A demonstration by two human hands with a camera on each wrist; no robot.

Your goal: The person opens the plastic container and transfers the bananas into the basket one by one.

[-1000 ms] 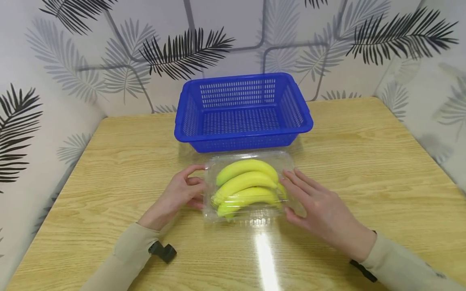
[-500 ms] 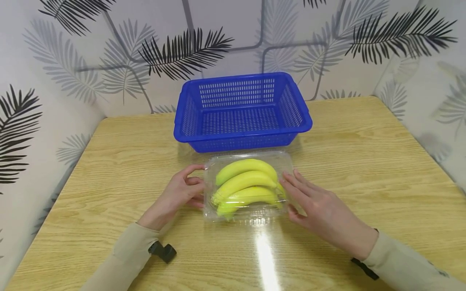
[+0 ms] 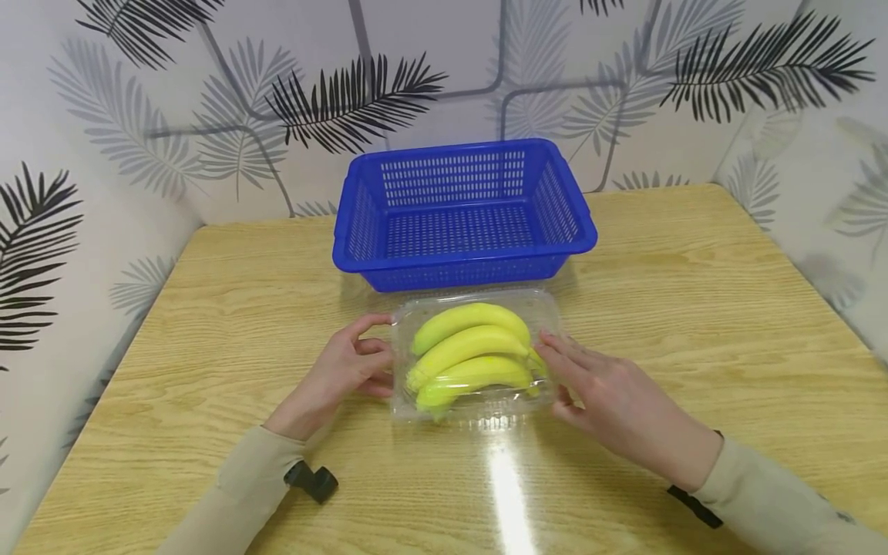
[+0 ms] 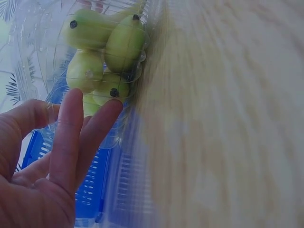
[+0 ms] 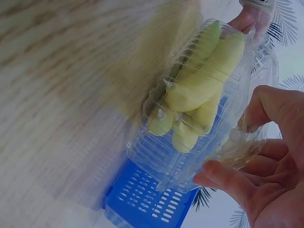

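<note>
A clear plastic clamshell box (image 3: 548, 308) lies on the table with several yellow bananas (image 3: 472, 347) inside it. My left hand (image 3: 347, 362) is at the box's left end. In the left wrist view, the extended fingers (image 4: 69, 137) of that hand rest against the plastic wall. At the right end, my right hand (image 3: 610, 401) has its thumb and fingers at the lid's edge. The right wrist view shows the thumb bent and the fingers (image 5: 228, 180) pinching crumpled-looking clear plastic along that rim. Part of this grip is hidden behind the plastic.
Just behind the box stands a blue perforated basket (image 3: 465, 270), close to the wall. The wood-grain table (image 3: 243, 293) stretches out on both sides. Leaf-patterned wall covering (image 3: 444, 69) encloses the back and sides. A glare streak lies in front of the box.
The right hand's thumb has moved toward its fingers, and those fingers are bent more at the box's right edge. Left hand, box and basket stay where they were.
</note>
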